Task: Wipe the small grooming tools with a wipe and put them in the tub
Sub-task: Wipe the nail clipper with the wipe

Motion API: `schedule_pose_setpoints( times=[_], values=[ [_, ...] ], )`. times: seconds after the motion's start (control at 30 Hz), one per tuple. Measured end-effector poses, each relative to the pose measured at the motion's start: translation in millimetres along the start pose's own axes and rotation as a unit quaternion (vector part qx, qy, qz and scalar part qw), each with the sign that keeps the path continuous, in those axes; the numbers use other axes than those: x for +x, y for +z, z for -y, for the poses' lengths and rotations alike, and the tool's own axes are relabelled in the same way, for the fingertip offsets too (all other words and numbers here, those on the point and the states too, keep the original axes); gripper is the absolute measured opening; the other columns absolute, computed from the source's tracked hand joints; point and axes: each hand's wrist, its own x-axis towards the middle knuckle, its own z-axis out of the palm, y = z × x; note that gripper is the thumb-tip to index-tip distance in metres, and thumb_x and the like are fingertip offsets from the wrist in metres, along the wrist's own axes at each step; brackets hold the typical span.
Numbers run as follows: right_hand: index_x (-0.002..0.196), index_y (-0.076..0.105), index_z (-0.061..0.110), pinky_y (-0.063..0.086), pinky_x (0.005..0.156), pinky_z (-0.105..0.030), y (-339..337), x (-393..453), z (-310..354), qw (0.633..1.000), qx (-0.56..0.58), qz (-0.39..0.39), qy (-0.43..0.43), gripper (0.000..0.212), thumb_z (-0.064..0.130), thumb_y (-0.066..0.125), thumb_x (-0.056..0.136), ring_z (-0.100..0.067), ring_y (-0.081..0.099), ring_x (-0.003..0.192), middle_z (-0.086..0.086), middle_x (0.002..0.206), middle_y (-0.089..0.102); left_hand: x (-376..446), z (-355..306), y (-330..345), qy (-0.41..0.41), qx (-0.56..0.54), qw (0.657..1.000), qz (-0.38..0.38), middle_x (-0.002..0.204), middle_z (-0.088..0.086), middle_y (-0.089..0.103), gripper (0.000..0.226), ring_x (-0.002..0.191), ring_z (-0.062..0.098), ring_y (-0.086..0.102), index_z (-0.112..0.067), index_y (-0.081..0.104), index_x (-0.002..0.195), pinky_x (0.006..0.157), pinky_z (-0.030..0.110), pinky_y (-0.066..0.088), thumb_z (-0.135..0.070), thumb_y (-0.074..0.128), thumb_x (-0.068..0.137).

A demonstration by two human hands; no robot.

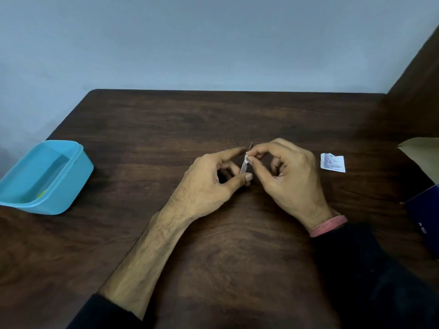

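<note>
Slim metal tool point(244, 166) pinched by left hand point(213, 179); right hand point(288, 176) pinches white wipe point(247, 159) on it.

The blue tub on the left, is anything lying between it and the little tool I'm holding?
Nothing visible. The tool, held by the left hand and right hand, has only bare table between it and the tub.

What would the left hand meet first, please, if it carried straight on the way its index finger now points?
Probably the right hand: the left hand points its index finger up-right toward the right hand's fingertips, which pinch a small white wipe around the thin metal grooming tool.
</note>
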Motion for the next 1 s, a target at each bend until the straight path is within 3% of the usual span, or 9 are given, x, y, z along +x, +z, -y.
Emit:
schedule_pose_setpoints(
  times=[0.07,0.13,0.2,0.27,0.4,0.53,0.73,0.87,1.0],
  values=[
    [0.101,0.083,0.024,0.037,0.058,-0.016,-0.3,0.1,-0.4,1.000,0.004,0.007,-0.002,0.009,0.017,0.083,0.096,-0.015,0.053,0.054,0.014,0.098,0.072,0.3,-0.1,0.8,-0.009,-0.005,1.000,-0.015,0.089,-0.018,0.083,0.061,0.091,-0.004,0.075,-0.028,0.062,0.154,0.106,0.035,0.055,-0.037,0.084,0.099],
    [0.101,0.083,0.024,0.038,0.059,-0.017,0.8,-0.3,-0.2,1.000,0.003,0.016,-0.007,0.009,0.017,0.083,0.096,-0.015,0.054,0.054,0.014,0.098,0.072,0.3,-0.4,0.7,-0.019,-0.023,0.999,-0.025,0.088,-0.016,0.084,0.043,0.077,-0.004,0.074,-0.029,0.074,0.137,0.083,0.028,0.058,-0.036,0.087,0.096],
    [0.101,0.083,0.023,0.038,0.059,-0.017,1.9,-0.9,-0.1,1.000,-0.002,0.020,-0.010,0.008,0.017,0.083,0.096,-0.015,0.054,0.054,0.014,0.098,0.072,0.3,0.1,0.5,-0.034,-0.054,0.998,-0.031,0.088,-0.012,0.085,0.026,0.073,0.011,0.078,-0.030,0.082,0.118,0.064,0.027,0.058,-0.035,0.089,0.094],
    [0.100,0.083,0.023,0.037,0.059,-0.017,1.6,-0.2,-1.0,1.000,-0.006,0.013,-0.006,0.008,0.018,0.084,0.096,-0.015,0.053,0.054,0.014,0.098,0.072,1.0,0.5,0.7,-0.044,-0.072,0.996,-0.036,0.090,-0.011,0.085,0.020,0.082,0.026,0.081,-0.030,0.084,0.113,0.058,0.031,0.061,-0.033,0.089,0.094],
    [0.100,0.083,0.023,0.037,0.060,-0.015,1.9,-0.2,-1.3,1.000,-0.002,0.001,-0.001,0.007,0.017,0.084,0.096,-0.015,0.052,0.054,0.014,0.098,0.073,2.3,5.0,0.8,-0.028,-0.060,0.998,-0.024,0.098,-0.016,0.085,0.022,0.089,0.033,0.081,-0.031,0.083,0.123,0.060,0.032,0.065,-0.026,0.082,0.101],
    [0.099,0.084,0.023,0.039,0.059,-0.018,2.6,-1.8,-1.6,1.000,0.000,0.014,-0.017,0.007,0.018,0.085,0.095,-0.013,0.053,0.054,0.013,0.097,0.073,2.5,8.3,-0.1,-0.008,-0.054,0.998,-0.018,0.101,-0.017,0.085,0.021,0.098,0.009,0.081,-0.031,0.083,0.123,0.066,0.016,0.056,-0.021,0.077,0.106],
    [0.098,0.084,0.023,0.038,0.059,-0.017,2.9,-1.6,-2.7,1.000,-0.001,0.006,-0.015,0.008,0.017,0.086,0.093,-0.014,0.051,0.053,0.013,0.096,0.073,2.7,6.1,0.3,-0.017,-0.062,0.998,-0.027,0.098,-0.015,0.085,0.018,0.095,0.030,0.081,-0.031,0.084,0.118,0.060,0.043,0.064,-0.020,0.075,0.107],
    [0.097,0.084,0.024,0.038,0.059,-0.017,2.8,-0.9,-3.5,1.000,-0.006,-0.006,-0.004,0.009,0.017,0.086,0.092,-0.014,0.051,0.054,0.013,0.095,0.074,3.0,6.7,0.3,-0.013,-0.069,0.997,-0.024,0.101,-0.016,0.085,0.019,0.097,0.030,0.081,-0.031,0.084,0.119,0.061,0.036,0.064,-0.020,0.073,0.108],
    [0.098,0.085,0.023,0.037,0.059,-0.016,3.6,-2.0,-3.0,1.000,-0.004,0.011,-0.016,0.009,0.018,0.086,0.092,-0.014,0.052,0.054,0.014,0.095,0.074,2.9,6.7,-0.1,-0.008,-0.062,0.998,-0.018,0.105,-0.017,0.084,0.022,0.100,0.040,0.079,-0.032,0.083,0.122,0.064,0.048,0.066,-0.019,0.071,0.109]
  ],
)
